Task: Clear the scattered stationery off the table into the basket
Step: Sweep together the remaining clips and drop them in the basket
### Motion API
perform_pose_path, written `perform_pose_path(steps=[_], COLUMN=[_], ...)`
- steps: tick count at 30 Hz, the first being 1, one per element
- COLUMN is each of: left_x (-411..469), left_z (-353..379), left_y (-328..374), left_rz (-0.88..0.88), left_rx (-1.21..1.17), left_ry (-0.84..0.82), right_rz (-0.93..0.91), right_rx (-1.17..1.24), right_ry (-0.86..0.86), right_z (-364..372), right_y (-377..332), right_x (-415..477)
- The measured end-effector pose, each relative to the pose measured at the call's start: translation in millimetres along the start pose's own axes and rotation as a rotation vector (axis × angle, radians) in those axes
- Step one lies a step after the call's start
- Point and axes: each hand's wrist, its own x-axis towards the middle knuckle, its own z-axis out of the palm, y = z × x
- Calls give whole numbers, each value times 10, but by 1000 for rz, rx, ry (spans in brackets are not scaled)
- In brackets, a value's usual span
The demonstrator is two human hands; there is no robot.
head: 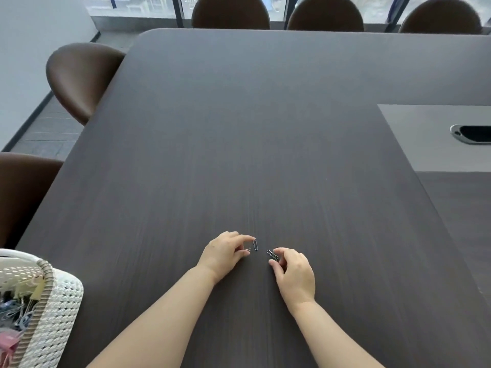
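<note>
The dark wood-grain table (265, 142) carries the work area. All positions below are given relative to the white woven basket (57, 312), which stands at the table's near left corner, partly cut off by the picture edge.

Basket contents: blue and pale clips and a pink item are visible inside; individual pieces cannot be told apart.

Left hand (223, 254): well to the right of the basket and slightly farther from the viewer, resting low over the table. Its fingers (245, 238) are drawn narrow, the index tip touching the top end of a silver paper clip (255, 243) that lies flat on the table. A second small metal piece (247, 250) shows at the thumb tip; whether it is gripped cannot be told.

Right hand (295, 272): farther right of the basket than the left hand, just beside it, the two hands apart. Its fingers are closed narrow, thumb and index pinched on a small cluster of dark paper clips (272, 254), which appears held at table level.

The silver paper clip and the dark cluster lie near each other, between the two hands, both well apart from the basket.

Surroundings: brown chairs (82, 78) stand along the left and far edges of the table. A grey inset panel (425, 139) with an oval cable port (471, 133) sits far right of the basket.
</note>
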Motion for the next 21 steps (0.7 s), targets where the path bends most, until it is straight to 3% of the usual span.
perform_pose_path(steps=[8, 12, 21], left_x=[205, 172, 93], left_z=[-20, 19, 103], left_y=[30, 29, 41], left_rz=[15, -12, 40], left_rx=[116, 105, 61], left_ry=[-96, -58, 126], right_rz=[-30, -70, -36], right_rx=[-157, -252, -118], right_ry=[78, 99, 42], right_z=[121, 140, 26], right_y=[-17, -36, 40], right_x=[0, -17, 51])
